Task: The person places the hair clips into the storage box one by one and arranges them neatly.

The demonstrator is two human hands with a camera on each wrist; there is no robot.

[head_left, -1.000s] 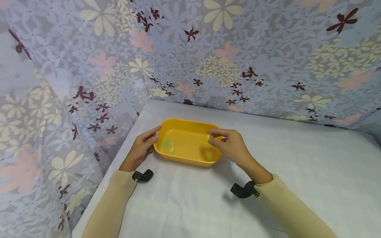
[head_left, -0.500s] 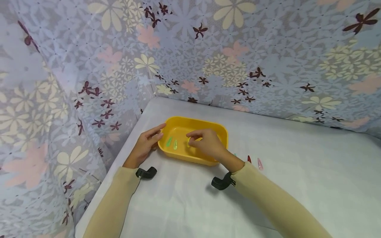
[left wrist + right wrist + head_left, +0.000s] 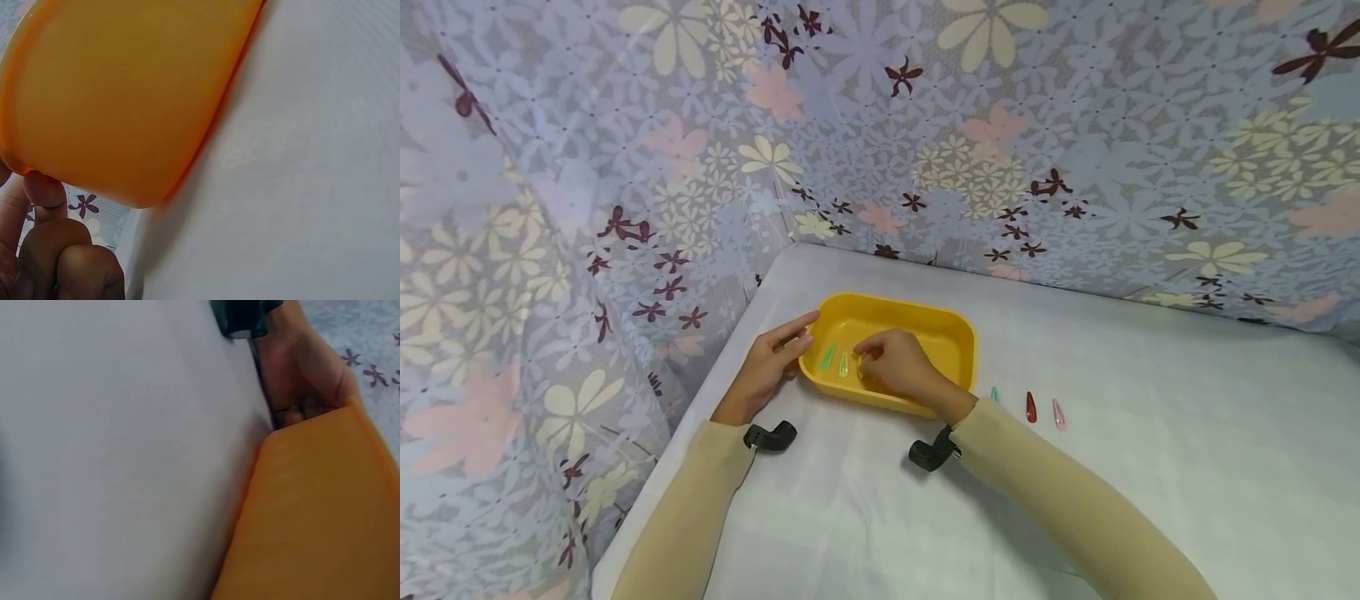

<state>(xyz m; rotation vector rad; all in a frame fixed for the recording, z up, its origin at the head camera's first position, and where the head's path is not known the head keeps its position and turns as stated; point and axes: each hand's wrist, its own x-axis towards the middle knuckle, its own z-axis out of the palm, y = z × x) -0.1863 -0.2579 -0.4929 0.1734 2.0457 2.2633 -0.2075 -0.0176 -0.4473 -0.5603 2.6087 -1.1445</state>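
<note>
A yellow plastic tray [image 3: 936,321] stands on the white-covered table. My left hand [image 3: 769,358] grips its left end, thumb at the rim and fingers outside; the left wrist view shows curled fingers [image 3: 45,190] against the tray wall [image 3: 125,112]. Inside the tray, at the left, lie a green snap hair clip [image 3: 827,357] and a yellow-green one [image 3: 843,365], side by side. Just right of them my right hand [image 3: 895,362] reaches low into the tray and pinches a yellow hair clip [image 3: 860,365], mostly hidden by the fingers. The right wrist view shows only the tray's outer wall [image 3: 319,506] and the left hand.
On the white cloth [image 3: 1120,467] right of the tray lie a teal hair clip [image 3: 995,394], a red one [image 3: 1031,407] and a pink one [image 3: 1058,414]. Flower-patterned fabric [image 3: 880,167] hangs behind and at the left.
My right hand has moved left across the tray with the yellow hair clip and lowered beside the other two. The left hand keeps its grip on the tray. The red and pink clips have come into sight.
</note>
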